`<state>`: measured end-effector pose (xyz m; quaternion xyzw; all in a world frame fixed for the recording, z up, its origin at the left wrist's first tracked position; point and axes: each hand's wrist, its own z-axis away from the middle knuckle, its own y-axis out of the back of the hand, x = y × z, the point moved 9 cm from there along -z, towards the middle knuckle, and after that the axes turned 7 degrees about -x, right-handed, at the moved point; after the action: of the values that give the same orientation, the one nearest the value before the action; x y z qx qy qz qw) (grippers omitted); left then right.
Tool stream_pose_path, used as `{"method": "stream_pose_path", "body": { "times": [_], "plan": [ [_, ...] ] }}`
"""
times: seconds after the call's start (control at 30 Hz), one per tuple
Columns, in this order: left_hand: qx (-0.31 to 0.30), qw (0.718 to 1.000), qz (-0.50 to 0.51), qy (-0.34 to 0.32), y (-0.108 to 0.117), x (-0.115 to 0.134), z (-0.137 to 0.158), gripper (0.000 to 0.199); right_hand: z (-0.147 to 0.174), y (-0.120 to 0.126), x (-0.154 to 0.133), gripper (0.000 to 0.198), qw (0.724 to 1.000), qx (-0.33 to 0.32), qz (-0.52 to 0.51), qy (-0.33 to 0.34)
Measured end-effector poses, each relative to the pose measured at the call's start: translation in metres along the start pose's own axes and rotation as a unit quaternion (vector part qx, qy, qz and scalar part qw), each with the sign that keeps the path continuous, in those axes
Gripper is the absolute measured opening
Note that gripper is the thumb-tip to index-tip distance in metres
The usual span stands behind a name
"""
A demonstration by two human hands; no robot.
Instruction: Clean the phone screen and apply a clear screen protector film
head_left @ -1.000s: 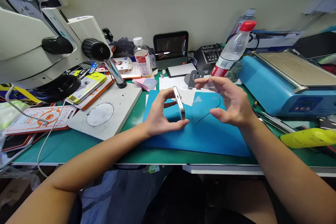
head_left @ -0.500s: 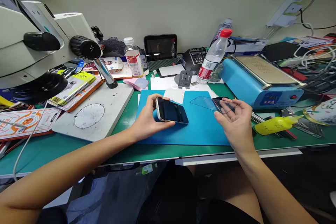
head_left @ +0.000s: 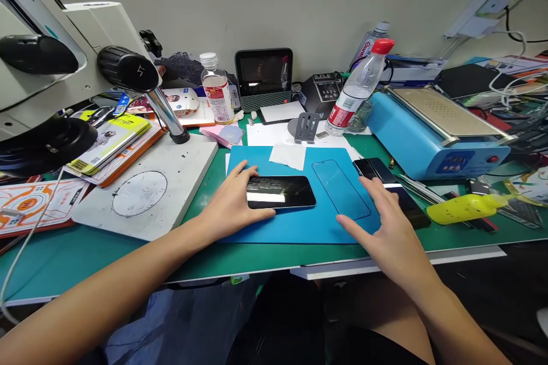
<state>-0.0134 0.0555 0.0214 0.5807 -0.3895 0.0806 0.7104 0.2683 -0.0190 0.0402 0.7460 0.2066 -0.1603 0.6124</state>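
phone (head_left: pixel 281 191) in left fingers (head_left: pixel 259 216); right fingers (head_left: pixel 378 197) spread, empty; yellow bottle (head_left: pixel 463 209) hides its contents.

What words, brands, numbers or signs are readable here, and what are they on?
"Gan", on the rear bottle; its remaining letters are unclear.
A white mark, perhaps "ST", on the black knob.
Too small or blurred to read: print on the red-capped bottle, the left bottle, the yellow package, the orange-and-white box and the blue machine.
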Motion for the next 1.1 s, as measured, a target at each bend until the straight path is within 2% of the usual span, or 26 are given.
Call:
{"method": "stream_pose_path", "body": {
  "times": [0.07, 0.13, 0.23, 0.33, 0.47, 0.57, 0.7, 0.8, 0.87, 0.97, 1.1],
  "plan": [
    [-0.017, 1.000, -0.015, 0.003, -0.003, 0.000, 0.000, 0.071, -0.023, -0.005, -0.023, 0.058, 0.997, -0.020, -0.008, 0.071],
    [-0.036, 0.999, -0.029, 0.010, -0.006, 0.000, -0.001, 0.073, -0.055, -0.012, -0.044, 0.045, 0.992, -0.039, 0.002, 0.116],
    [-0.047, 0.998, -0.045, 0.013, -0.008, 0.001, -0.002, 0.076, -0.108, -0.040, -0.069, 0.040, 0.980, -0.114, 0.062, 0.152],
    [-0.039, 0.998, -0.045, 0.004, -0.007, 0.001, -0.003, 0.077, -0.146, -0.062, -0.084, 0.036, 0.973, -0.136, 0.073, 0.173],
    [-0.029, 0.999, -0.020, -0.016, -0.005, 0.001, -0.005, 0.075, -0.162, -0.087, -0.099, 0.020, 0.959, -0.163, 0.059, 0.226],
    [-0.020, 0.999, 0.009, -0.023, -0.003, 0.002, -0.005, 0.071, -0.163, -0.084, -0.105, 0.021, 0.956, -0.154, 0.038, 0.246],
    [-0.020, 0.999, 0.031, -0.029, -0.002, 0.003, -0.003, 0.070, -0.142, -0.043, -0.107, 0.026, 0.972, -0.071, 0.004, 0.223],
    [-0.022, 0.998, 0.038, -0.041, -0.003, 0.003, -0.002, 0.071, -0.095, -0.009, -0.104, 0.022, 0.973, 0.014, -0.042, 0.228],
    [-0.019, 0.998, 0.036, -0.049, -0.004, 0.003, -0.002, 0.071, -0.054, -0.011, -0.109, 0.021, 0.956, -0.017, -0.025, 0.291],
    [-0.010, 0.998, 0.016, -0.052, -0.005, 0.002, -0.001, 0.070, -0.003, -0.028, -0.109, 0.027, 0.937, -0.062, 0.040, 0.342],
    [-0.019, 0.999, -0.025, -0.040, -0.008, 0.002, 0.000, 0.070, 0.022, -0.045, -0.104, 0.043, 0.941, -0.069, 0.101, 0.315]
  ]
}}
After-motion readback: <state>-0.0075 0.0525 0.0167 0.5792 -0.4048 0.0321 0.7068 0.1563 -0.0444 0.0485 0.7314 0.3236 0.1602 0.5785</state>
